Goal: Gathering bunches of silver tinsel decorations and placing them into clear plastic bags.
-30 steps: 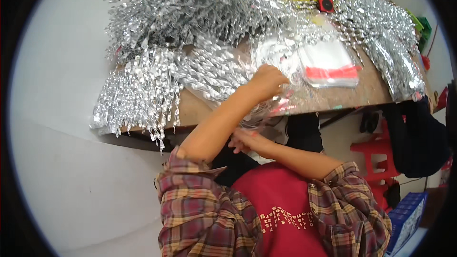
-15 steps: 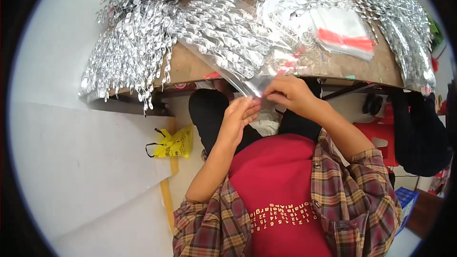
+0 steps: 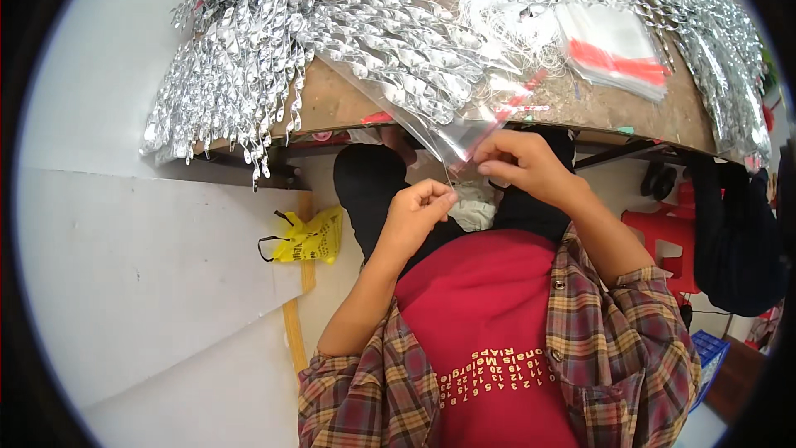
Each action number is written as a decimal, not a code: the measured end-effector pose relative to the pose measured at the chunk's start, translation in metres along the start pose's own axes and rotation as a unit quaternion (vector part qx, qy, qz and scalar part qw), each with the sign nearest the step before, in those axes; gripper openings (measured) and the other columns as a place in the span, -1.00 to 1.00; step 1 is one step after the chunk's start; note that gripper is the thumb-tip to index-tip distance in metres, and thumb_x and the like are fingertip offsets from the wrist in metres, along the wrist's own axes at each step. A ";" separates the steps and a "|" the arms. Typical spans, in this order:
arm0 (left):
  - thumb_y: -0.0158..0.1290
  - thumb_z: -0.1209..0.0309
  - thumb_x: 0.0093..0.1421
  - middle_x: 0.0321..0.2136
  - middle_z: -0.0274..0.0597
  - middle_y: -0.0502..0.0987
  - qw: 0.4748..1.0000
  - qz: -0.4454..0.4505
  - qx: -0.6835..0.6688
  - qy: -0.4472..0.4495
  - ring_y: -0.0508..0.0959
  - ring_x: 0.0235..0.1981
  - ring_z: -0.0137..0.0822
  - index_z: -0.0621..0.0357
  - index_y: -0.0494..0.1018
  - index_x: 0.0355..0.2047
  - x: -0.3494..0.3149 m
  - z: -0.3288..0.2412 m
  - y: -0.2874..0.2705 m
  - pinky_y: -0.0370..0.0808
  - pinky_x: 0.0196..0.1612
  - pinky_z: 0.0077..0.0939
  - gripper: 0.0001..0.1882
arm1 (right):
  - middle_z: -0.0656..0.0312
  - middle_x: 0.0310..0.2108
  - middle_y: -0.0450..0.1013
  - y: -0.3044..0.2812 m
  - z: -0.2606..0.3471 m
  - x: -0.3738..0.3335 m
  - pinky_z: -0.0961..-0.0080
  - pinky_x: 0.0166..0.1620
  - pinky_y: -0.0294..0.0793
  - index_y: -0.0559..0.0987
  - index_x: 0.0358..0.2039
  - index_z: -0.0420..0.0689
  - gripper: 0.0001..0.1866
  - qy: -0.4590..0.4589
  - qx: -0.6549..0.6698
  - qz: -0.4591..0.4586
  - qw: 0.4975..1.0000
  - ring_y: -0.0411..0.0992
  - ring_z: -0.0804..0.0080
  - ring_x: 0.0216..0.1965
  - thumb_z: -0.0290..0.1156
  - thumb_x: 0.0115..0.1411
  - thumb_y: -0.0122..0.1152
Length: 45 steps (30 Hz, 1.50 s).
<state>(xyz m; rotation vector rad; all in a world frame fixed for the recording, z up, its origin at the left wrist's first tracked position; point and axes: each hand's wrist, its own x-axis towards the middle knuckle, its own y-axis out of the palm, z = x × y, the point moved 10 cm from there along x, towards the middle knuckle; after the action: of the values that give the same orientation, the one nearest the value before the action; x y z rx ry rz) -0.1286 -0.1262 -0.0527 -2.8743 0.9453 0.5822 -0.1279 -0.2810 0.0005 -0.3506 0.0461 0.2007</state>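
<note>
A clear plastic bag (image 3: 469,139) with silver twisted foil strips (image 3: 398,41) in it lies slantwise on the table. Its near corner hangs over the front edge. My right hand (image 3: 524,168) is closed on that corner, thumb against the fingers, beside a red strip on the bag. Just below and to the left, my left hand (image 3: 417,214) pinches a thin pale string that runs up to the bag's corner. Fingertips of the two hands are apart.
More silver twisted strips (image 3: 224,66) hang over the table's (image 3: 348,99) left end and over its right end (image 3: 721,75). Loops of white string (image 3: 507,23) lie near a stack of clear bags with red bands (image 3: 615,58). A yellow bag (image 3: 311,236) stands on the floor, left; a red stool (image 3: 663,236), right.
My left hand has come away from the bag's corner, down a little, and now pinches the string. My right hand has shifted slightly right with the corner.
</note>
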 end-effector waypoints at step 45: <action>0.00 0.25 0.26 -0.24 -0.20 0.52 0.964 -0.041 -0.262 -0.012 0.53 -0.26 -0.44 0.25 0.35 -0.03 0.027 -0.012 0.003 0.46 -0.18 -0.57 -0.62 | 0.22 -0.38 0.47 -0.038 0.046 -0.019 0.41 -0.24 0.37 0.57 -0.33 -0.10 -0.84 -0.221 -0.271 -0.195 0.916 0.41 0.25 -0.35 -0.52 0.02 0.25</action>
<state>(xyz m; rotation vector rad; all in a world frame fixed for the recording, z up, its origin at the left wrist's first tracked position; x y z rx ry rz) -0.1057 -0.1457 -0.0512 -3.3285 0.7527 0.9884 -0.1381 -0.3040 0.0583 -0.8505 -0.5349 -0.1146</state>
